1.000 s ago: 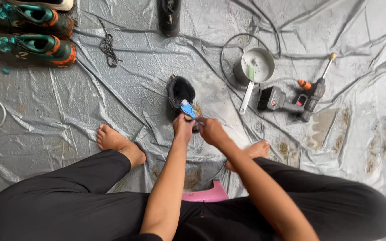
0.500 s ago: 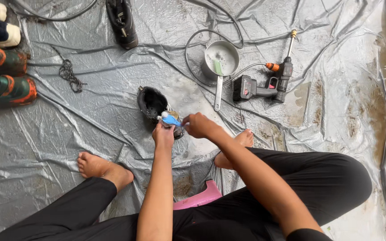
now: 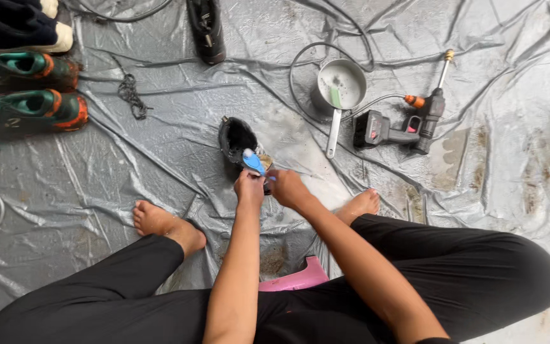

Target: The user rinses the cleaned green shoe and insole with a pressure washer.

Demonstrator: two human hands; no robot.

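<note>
A black shoe [image 3: 235, 137] stands on the wet grey tarp [image 3: 160, 159] in front of me, its opening facing up. My left hand [image 3: 248, 188] grips the near end of the shoe. My right hand [image 3: 286, 186] is closed around a small brush with a blue handle [image 3: 253, 162] that rests against the shoe's near side. Both hands touch each other at the shoe. My bare feet rest on the tarp at either side.
A metal saucepan [image 3: 342, 86] with soapy water and a black cordless spray gun [image 3: 402, 124] lie at the right. Green-and-orange sneakers [image 3: 30, 111], a dark shoe [image 3: 14, 28], another black shoe [image 3: 206, 28], loose laces [image 3: 132, 95] and a pink stool [image 3: 294, 279] surround me.
The view has shifted, so everything sits a little lower and further left or right in frame. My hands stay at the black shoe with the blue brush.
</note>
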